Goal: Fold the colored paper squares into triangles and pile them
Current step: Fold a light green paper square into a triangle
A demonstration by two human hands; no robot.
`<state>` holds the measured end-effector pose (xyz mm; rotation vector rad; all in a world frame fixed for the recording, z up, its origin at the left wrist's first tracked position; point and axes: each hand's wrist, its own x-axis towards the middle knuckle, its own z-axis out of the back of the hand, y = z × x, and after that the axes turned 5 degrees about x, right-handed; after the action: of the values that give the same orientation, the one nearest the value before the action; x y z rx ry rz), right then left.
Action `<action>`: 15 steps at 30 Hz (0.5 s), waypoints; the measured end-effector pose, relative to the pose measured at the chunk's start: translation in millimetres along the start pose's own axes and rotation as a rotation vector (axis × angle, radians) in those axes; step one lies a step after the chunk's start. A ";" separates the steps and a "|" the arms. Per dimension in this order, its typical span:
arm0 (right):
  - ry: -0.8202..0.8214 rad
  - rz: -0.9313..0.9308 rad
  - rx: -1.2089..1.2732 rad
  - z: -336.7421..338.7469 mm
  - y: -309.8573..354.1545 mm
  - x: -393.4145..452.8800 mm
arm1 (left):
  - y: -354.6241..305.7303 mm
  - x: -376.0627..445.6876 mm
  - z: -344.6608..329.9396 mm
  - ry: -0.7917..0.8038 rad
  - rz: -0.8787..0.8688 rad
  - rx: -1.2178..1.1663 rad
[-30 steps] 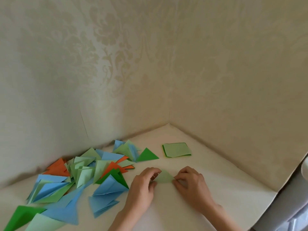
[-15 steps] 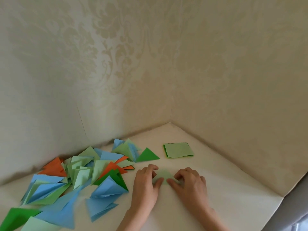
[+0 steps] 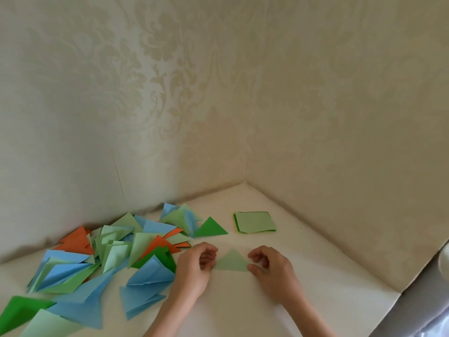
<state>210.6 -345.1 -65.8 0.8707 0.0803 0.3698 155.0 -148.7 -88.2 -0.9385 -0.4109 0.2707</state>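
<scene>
Both hands hold a pale green folded paper triangle [image 3: 232, 262] flat on the cream tabletop [image 3: 315, 288]: left hand [image 3: 195, 268] pinching its left corner, right hand [image 3: 272, 269] its right. Left of the grip sprawls a big heap of folded triangles [image 3: 109, 251]; beyond it, a thin stack of green squares [image 3: 255, 222] remains unfolded.

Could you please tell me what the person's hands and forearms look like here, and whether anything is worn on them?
Both the left hand and the right hand are bare: no gloves, rings, watch or bracelet show. The forearms are uncovered down to the frame's lower edge, with no sleeve in sight. The fingernails look short and unpainted.
</scene>
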 end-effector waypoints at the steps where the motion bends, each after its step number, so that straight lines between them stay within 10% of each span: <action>1: -0.008 0.002 0.009 -0.3 0.1 -0.5 | -1.2 -1.3 -0.3 -0.001 -0.003 0.021; 15: -0.089 0.075 0.011 -8.4 -3.5 -5.8 | -28.5 -21.0 -26.8 -0.109 -0.037 0.378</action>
<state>204.4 -343.0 -74.3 0.9016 -0.0329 0.4002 149.8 -192.6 -83.5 -0.5466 -0.4574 0.3528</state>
